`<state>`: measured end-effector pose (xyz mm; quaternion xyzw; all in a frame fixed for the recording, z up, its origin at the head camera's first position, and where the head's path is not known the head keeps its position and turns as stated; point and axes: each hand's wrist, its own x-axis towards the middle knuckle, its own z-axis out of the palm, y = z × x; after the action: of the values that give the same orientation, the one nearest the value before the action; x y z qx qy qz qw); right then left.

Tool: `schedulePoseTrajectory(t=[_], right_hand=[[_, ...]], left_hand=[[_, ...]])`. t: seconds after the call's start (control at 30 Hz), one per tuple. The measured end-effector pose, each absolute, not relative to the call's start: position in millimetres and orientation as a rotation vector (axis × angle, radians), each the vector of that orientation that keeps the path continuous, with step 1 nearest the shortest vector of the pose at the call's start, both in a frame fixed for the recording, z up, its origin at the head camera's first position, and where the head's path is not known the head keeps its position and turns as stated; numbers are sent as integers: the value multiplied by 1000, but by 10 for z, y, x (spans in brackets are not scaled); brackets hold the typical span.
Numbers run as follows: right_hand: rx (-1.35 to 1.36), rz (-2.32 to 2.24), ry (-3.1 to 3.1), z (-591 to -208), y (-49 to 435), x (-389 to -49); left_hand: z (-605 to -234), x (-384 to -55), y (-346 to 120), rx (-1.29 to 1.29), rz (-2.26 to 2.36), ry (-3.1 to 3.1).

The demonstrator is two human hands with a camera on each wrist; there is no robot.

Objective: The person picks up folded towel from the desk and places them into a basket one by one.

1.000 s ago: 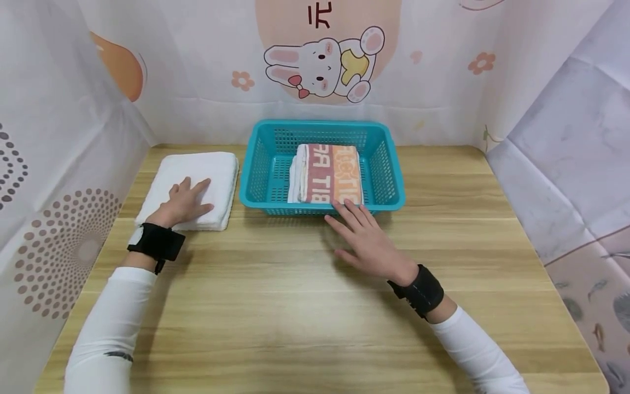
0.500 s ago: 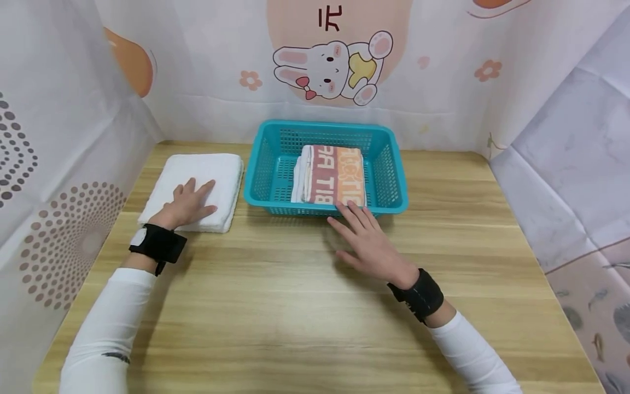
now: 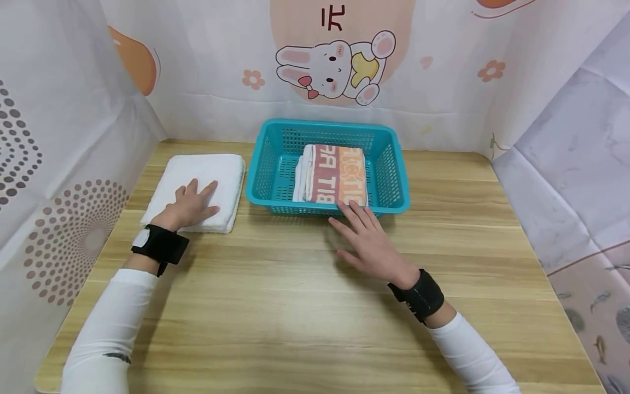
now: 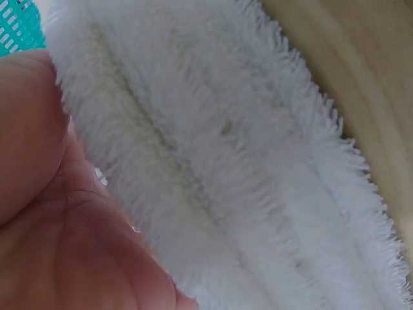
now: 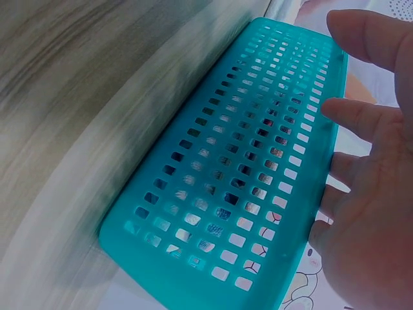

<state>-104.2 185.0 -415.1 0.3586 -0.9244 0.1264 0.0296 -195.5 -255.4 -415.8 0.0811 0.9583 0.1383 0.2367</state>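
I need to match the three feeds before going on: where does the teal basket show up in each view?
Head: the teal basket sits centre, far side of the table, holding a folded striped towel; the right hand lies at its near wall.
Left wrist: only a sliver of the basket in the top-left corner, behind the white towel.
Right wrist: its perforated wall fills the middle.
Shared landmark: that teal lattice wall.

**Wooden table: surface contents**

Light wood-grain table (image 3: 305, 323). At 11 o'clock: folded white towel (image 3: 216, 175), lying flat. At 12 o'clock: teal plastic basket (image 3: 401, 189), just right of the towel.
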Motion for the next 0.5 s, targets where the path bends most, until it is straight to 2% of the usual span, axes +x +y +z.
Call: schedulePoseTrajectory(t=[0.5], right_hand=[[1110,409,-2848,-4154,1851,-1042]], left_hand=[[-4134,-1848,-2491,226,330,2653]])
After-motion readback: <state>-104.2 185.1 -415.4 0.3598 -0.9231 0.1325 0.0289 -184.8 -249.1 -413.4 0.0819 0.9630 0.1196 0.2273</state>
